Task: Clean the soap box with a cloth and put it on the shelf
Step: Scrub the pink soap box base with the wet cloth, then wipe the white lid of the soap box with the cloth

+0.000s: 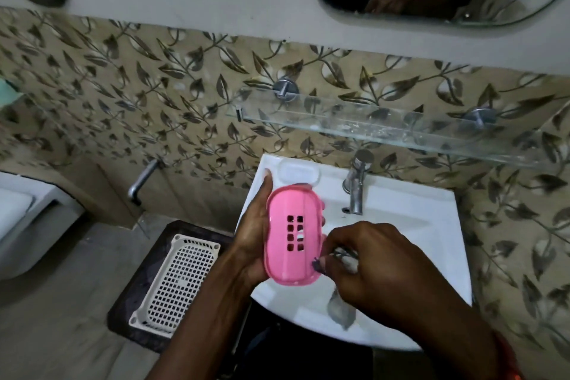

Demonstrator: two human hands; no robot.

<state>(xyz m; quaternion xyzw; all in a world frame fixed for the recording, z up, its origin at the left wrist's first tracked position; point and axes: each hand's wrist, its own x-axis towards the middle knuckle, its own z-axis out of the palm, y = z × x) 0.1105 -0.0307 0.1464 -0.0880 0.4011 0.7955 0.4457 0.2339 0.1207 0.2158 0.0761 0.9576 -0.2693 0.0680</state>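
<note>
White sink (431, 225), leaf-tiled wall (123, 95), left fingers (322, 220) gripping soap box (293, 234), right fingers (327, 262) pinching cloth (340, 305)

In my left hand (251, 234) the soap box (293, 234) is pink plastic, smooth and faintly glossy, with square holes punched through it. My right hand (379, 265) pinches a limp grey cloth (340, 302) of soft matt weave. Beneath my fingers the sink (410, 225) is glossy white ceramic; beyond them the tap (357, 185) is shiny metal, and the shelf (385, 129) is clear glass on metal mounts
</note>
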